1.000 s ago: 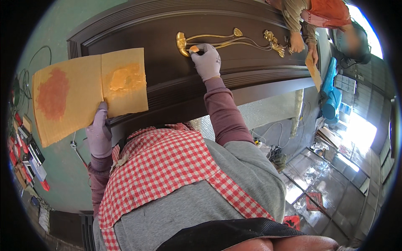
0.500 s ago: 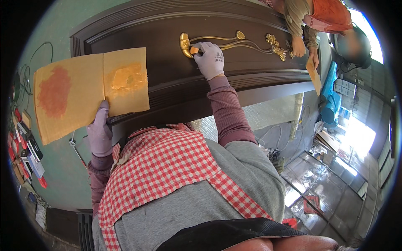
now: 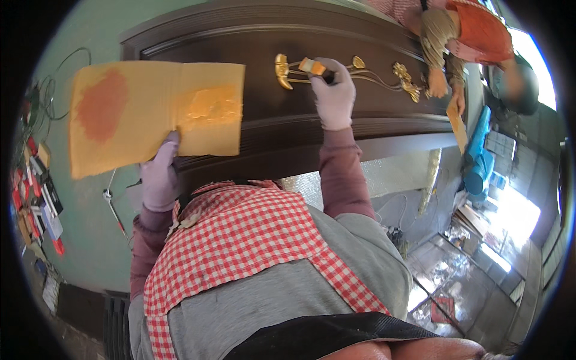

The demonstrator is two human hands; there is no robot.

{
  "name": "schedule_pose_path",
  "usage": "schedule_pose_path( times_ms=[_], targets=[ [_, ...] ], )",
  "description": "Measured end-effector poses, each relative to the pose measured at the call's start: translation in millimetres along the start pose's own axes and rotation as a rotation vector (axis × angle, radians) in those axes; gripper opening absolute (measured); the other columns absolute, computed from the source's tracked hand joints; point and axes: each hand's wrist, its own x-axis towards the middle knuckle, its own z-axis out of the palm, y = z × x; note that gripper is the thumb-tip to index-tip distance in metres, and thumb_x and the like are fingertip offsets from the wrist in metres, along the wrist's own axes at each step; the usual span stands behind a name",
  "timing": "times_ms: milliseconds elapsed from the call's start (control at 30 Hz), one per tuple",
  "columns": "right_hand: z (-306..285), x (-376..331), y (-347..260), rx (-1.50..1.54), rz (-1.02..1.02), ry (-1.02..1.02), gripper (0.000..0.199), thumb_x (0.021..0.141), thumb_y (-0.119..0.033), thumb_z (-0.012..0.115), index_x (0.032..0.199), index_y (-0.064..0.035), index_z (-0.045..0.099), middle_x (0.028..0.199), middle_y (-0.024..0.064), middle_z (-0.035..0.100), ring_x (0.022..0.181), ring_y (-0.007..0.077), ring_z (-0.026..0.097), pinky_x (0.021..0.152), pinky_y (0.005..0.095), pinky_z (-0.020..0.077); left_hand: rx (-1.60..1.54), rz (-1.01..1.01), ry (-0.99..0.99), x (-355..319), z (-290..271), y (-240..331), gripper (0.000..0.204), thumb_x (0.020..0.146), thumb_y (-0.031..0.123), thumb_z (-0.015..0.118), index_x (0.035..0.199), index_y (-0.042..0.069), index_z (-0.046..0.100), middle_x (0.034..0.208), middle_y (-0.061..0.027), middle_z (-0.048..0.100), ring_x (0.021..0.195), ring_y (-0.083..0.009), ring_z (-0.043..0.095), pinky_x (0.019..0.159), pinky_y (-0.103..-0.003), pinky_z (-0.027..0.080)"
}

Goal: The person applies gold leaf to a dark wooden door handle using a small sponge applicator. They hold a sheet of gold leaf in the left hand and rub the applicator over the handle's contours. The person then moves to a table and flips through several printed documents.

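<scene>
My left hand [image 3: 161, 174], in a pale glove, grips the lower edge of a folded piece of cardboard [image 3: 156, 132]. The cardboard bears a dry reddish-brown patch [image 3: 103, 105] on its left half and a wet golden-orange paint smear [image 3: 211, 105] on its right. In its gloved fingers, my right hand [image 3: 333, 99] pinches a small sponge block [image 3: 312, 66], pale on one part and orange on another. It is held over a gold relief ornament [image 3: 282, 71] with curving stems on a dark brown panelled door [image 3: 228, 54]; whether the sponge touches it I cannot tell.
At the far right, another person's hand [image 3: 438, 84] is by the gold flower ornament [image 3: 406, 81]; their other hand holds a piece of cardboard [image 3: 457, 125]. Clear wrapping [image 3: 390, 174] lies below the door's near edge. A blue wrapped roll [image 3: 478, 162] stands on the right.
My right hand has drawn back a little from the ornament's left end, and the sponge block is turned so more of it shows. The cardboard in my left hand has tilted slightly.
</scene>
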Motion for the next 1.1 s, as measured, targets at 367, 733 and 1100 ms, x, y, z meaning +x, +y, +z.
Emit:
schedule_pose_path(
  times_ms=[367, 733, 1100],
  targets=[
    [28.1, -24.8, -99.7, -0.181, -0.509, -0.411, 0.035, 0.075, -0.005, 0.086, 0.109, -0.0087, 0.078, 0.108, 0.0095, 0.076, 0.1, 0.0332, 0.071, 0.09, 0.0432, 0.0562, -0.055, 0.072, -0.019, 12.4, 9.7, 20.5, 0.023, 0.097, 0.002, 0.065, 0.117, 0.001, 0.075, 0.118, -0.019, 0.075, 0.114, -0.0386, 0.071, 0.1, -0.045, 0.055],
    [27.0, -18.2, -99.0, -0.237, -0.6, -0.43, 0.028, 0.079, -0.005, 0.08, 0.106, -0.0104, 0.078, 0.1, 0.0096, 0.075, 0.091, 0.0326, 0.071, 0.086, 0.0416, 0.0576, -0.08, 0.035, -0.067, 14.0, 7.1, 23.2, 0.026, 0.099, 0.003, 0.065, 0.123, 0.001, 0.076, 0.12, -0.0197, 0.075, 0.116, -0.0398, 0.07, 0.103, -0.045, 0.055],
    [-16.8, 56.9, 64.3, -0.304, -0.144, -0.233, 0.026, 0.086, -0.007, 0.073, 0.111, -0.007, 0.08, 0.108, 0.0111, 0.079, 0.1, 0.0276, 0.075, 0.093, 0.0378, 0.0584, 0.146, 0.032, -0.016, 2.2, -0.1, -5.2, 0.03, 0.099, -0.004, 0.062, 0.127, 0.0, 0.073, 0.115, -0.0201, 0.077, 0.107, -0.038, 0.075, 0.092, -0.042, 0.058]
  ],
)
